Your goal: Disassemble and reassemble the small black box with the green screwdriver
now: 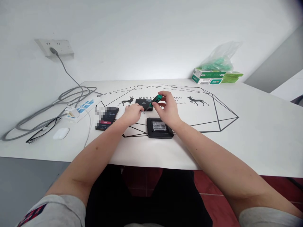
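Note:
My right hand [169,108] grips a green and black screwdriver [156,99]. The screwdriver is tilted, its thin shaft slanting down and left towards my left hand. My left hand [133,114] has its fingers curled in close to the screwdriver's tip; whatever they pinch, if anything, is too small to make out. Just behind my left fingers lies a flat black device [141,102] with a small white logo. Nearer to me, below my right hand, a black square tray-like part [159,136] with a raised rim and a printed label rests on the table.
A phone [109,118], a white earphone case [61,133], folded glasses [44,130] and a power strip [85,108] with a coiled grey cable [23,121] occupy the left. Green and white boxes [208,75] under a plastic bag [221,58] stand against the wall at right.

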{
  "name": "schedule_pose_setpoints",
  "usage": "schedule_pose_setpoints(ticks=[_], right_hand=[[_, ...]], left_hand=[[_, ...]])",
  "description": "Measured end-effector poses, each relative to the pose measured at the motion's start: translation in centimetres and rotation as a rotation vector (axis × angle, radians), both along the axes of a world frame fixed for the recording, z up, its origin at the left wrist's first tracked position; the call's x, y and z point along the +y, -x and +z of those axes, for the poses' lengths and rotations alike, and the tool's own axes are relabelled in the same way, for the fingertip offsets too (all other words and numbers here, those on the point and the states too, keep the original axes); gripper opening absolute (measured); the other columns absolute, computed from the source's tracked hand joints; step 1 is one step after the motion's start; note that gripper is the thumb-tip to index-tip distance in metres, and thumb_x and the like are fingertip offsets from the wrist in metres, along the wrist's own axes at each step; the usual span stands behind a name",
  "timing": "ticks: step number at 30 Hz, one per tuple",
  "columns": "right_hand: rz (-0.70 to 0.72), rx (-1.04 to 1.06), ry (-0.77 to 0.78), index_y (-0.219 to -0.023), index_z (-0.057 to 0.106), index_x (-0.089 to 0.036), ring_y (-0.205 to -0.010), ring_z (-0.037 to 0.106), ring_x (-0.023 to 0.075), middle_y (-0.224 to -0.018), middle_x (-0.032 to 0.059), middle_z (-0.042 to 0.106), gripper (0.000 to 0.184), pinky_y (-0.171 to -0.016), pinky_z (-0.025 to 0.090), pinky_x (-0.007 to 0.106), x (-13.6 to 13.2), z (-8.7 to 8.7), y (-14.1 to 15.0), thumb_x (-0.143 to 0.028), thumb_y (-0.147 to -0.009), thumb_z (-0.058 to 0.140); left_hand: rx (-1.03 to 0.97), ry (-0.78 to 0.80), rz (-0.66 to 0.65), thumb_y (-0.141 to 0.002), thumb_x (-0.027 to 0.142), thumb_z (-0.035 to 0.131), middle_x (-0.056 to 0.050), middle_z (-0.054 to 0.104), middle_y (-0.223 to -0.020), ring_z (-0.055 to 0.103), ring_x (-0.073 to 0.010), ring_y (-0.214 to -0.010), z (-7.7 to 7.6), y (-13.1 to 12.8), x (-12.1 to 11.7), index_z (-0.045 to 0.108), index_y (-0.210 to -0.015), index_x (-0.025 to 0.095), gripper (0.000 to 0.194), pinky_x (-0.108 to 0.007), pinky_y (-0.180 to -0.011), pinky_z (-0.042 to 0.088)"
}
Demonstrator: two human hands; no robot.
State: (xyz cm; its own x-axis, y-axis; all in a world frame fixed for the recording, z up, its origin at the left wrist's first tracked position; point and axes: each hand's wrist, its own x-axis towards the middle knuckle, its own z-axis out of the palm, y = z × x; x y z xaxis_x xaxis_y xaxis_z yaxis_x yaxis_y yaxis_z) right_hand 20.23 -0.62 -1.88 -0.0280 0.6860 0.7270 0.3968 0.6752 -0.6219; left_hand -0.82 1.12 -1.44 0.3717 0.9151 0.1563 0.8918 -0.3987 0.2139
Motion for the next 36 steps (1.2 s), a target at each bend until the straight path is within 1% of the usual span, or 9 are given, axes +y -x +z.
schedule_pose_setpoints(ticks=[5,11,17,19,21,23,25,27,36], right_hand=[[0.019,0.031,0.027,-0.132,0.054,-0.028,-0.106,0.071,0.0230,-0.128,0.0093,0.066,0.042,-0.085,0.071,0.045,-0.1,0.1,0.2,-0.032,-0.093,0.069],[-0.015,0.049,-0.002,-0.133,0.053,-0.029,-0.104,0.071,0.0233,-0.126,0.0085,0.067,0.043,-0.086,0.071,0.046,-0.2,0.3,0.0,-0.033,-0.093,0.070],[-0.065,0.055,-0.067,-0.137,0.055,-0.032,-0.101,0.070,0.0232,-0.122,0.0071,0.068,0.045,-0.077,0.069,0.041,-0.3,1.2,-0.7,-0.033,-0.094,0.067],[-0.055,0.064,-0.074,-0.138,0.058,-0.032,-0.100,0.069,0.0233,-0.122,0.0070,0.068,0.044,-0.074,0.068,0.040,-0.6,1.6,-0.7,-0.032,-0.094,0.065],[-0.028,0.066,-0.070,-0.137,0.060,-0.033,-0.100,0.069,0.0240,-0.121,0.0070,0.068,0.043,-0.072,0.067,0.040,-1.1,1.9,-0.6,-0.033,-0.094,0.065],[0.010,0.045,-0.071,-0.135,0.062,-0.033,-0.100,0.069,0.0247,-0.118,0.0067,0.069,0.042,-0.073,0.067,0.041,-1.8,2.2,-0.4,-0.033,-0.093,0.066],[0.061,0.017,-0.085,-0.133,0.063,-0.033,-0.098,0.069,0.0241,-0.116,0.0060,0.069,0.041,-0.073,0.068,0.041,-2.4,2.3,0.0,-0.033,-0.092,0.067],[0.116,-0.002,-0.099,-0.133,0.063,-0.033,-0.095,0.069,0.0228,-0.115,0.0053,0.068,0.041,-0.073,0.068,0.041,-2.9,2.3,0.3,-0.032,-0.092,0.067],[0.232,-0.070,-0.140,-0.128,0.063,-0.032,-0.093,0.068,0.0224,-0.115,0.0070,0.068,0.036,-0.065,0.065,0.038,-3.7,2.6,0.4,-0.040,-0.093,0.070]], left_hand=[[0.018,0.013,-0.024,-0.107,0.029,0.056,-0.010,0.076,-0.122,0.066,-0.0329,-0.125,-0.2,-0.5,-0.1,0.078,-0.110,0.024,0.022,-0.052,-0.111,0.040],[0.061,0.009,0.004,-0.106,0.021,0.054,-0.011,0.078,-0.118,0.066,-0.0324,-0.121,-0.4,-0.5,0.1,0.077,-0.103,0.022,0.023,-0.052,-0.109,0.041],[-0.056,-0.052,0.042,-0.102,0.012,0.046,-0.010,0.077,-0.127,0.067,-0.0321,-0.126,0.3,0.3,0.1,0.080,-0.115,0.025,0.038,-0.054,-0.113,0.045],[-0.138,-0.012,-0.031,-0.103,0.017,0.046,-0.010,0.076,-0.132,0.068,-0.0298,-0.126,0.9,0.6,-0.2,0.078,-0.124,0.025,0.039,-0.048,-0.114,0.048],[-0.168,0.104,-0.219,-0.102,0.031,0.054,-0.009,0.071,-0.146,0.065,-0.0298,-0.135,1.5,0.8,-0.9,0.071,-0.142,0.025,0.045,-0.044,-0.118,0.050],[-0.095,0.268,-0.374,-0.093,0.052,0.071,-0.009,0.058,-0.164,0.054,-0.0349,-0.150,1.9,0.8,-1.6,0.057,-0.160,0.027,0.073,-0.047,-0.123,0.046],[-0.023,0.382,-0.420,-0.078,0.066,0.084,-0.011,0.046,-0.175,0.043,-0.0408,-0.159,2.2,0.5,-2.3,0.049,-0.166,0.029,0.103,-0.050,-0.125,0.045],[0.004,0.414,-0.442,-0.069,0.072,0.089,-0.012,0.038,-0.179,0.033,-0.0441,-0.165,2.2,0.2,-2.8,0.046,-0.168,0.030,0.116,-0.055,-0.127,0.041],[-0.043,0.337,-0.472,-0.074,0.068,0.086,-0.013,0.050,-0.168,0.040,-0.0438,-0.158,1.1,-0.3,-3.0,0.050,-0.163,0.028,0.104,-0.053,-0.124,0.043]])
